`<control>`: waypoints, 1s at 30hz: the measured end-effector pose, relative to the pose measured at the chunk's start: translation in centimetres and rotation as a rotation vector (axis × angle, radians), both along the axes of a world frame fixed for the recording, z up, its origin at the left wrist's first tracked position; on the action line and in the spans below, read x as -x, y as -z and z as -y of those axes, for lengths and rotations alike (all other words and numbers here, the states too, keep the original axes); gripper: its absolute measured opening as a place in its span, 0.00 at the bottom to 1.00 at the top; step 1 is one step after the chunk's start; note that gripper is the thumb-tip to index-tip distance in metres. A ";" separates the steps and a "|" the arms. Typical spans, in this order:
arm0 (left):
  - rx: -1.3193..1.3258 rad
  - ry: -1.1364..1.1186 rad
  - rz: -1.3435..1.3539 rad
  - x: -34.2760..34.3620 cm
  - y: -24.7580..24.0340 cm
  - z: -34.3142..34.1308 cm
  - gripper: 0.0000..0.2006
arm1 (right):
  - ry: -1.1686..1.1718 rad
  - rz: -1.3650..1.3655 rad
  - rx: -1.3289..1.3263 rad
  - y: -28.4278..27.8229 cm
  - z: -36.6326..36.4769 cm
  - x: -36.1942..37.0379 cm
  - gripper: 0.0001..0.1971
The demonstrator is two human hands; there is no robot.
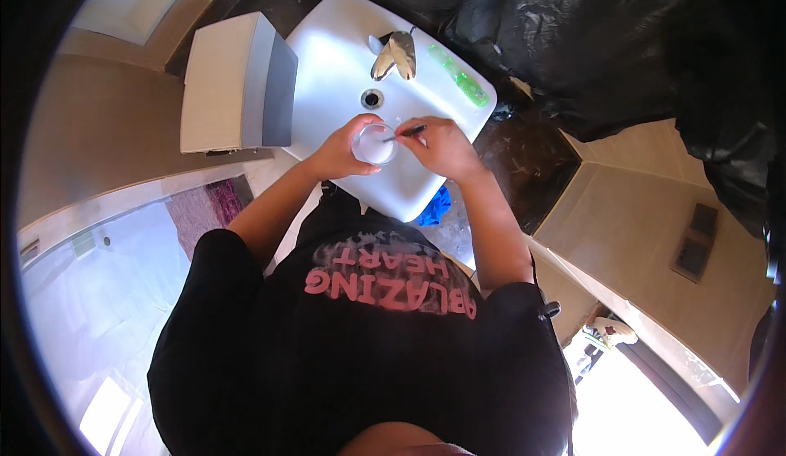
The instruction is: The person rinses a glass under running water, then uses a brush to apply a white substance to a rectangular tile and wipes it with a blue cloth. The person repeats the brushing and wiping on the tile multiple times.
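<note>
My left hand (337, 153) is wrapped round a small clear cup (376, 146) with whitish contents, above the near part of a white washbasin (327, 55). Pinched in the fingers of my right hand (446, 146) is a thin utensil with a black handle (412, 131). Its lower end reaches into the cup; whether it is a spoon or a brush I cannot tell. Beyond my hands lie the basin's drain hole (372, 99) and a shiny metal faucet (401, 53).
A large pale box (217, 88) stands against the basin's left side. Along the right rim lies a green translucent object (458, 75), perhaps a bottle. Black plastic sheeting (589, 38) hangs at the far right. Blue cloth (436, 207) shows below the basin's near edge.
</note>
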State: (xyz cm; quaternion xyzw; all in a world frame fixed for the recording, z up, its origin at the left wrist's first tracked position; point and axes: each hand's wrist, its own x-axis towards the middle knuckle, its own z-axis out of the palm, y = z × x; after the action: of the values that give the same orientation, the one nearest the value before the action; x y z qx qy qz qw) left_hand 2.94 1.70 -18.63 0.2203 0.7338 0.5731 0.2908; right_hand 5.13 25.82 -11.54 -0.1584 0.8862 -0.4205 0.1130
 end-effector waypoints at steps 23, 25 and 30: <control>-0.109 0.054 -0.081 0.8 -6.0 2.2 0.43 | 0.344 -0.085 -0.139 -8.5 6.3 -1.8 0.07; -0.089 0.052 -0.151 0.5 -8.1 2.9 0.42 | 0.293 -0.137 0.088 -9.0 7.9 -2.1 0.07; -0.123 0.019 -0.166 1.9 -10.9 4.5 0.41 | 0.421 -0.206 -0.062 -10.9 9.0 -1.0 0.07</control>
State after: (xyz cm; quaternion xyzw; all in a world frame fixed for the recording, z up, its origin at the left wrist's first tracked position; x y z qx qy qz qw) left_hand 1.06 -2.82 -7.72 0.2915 0.7166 0.5940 0.2205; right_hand 6.17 16.78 -0.65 -0.0084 0.9190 -0.3890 -0.0636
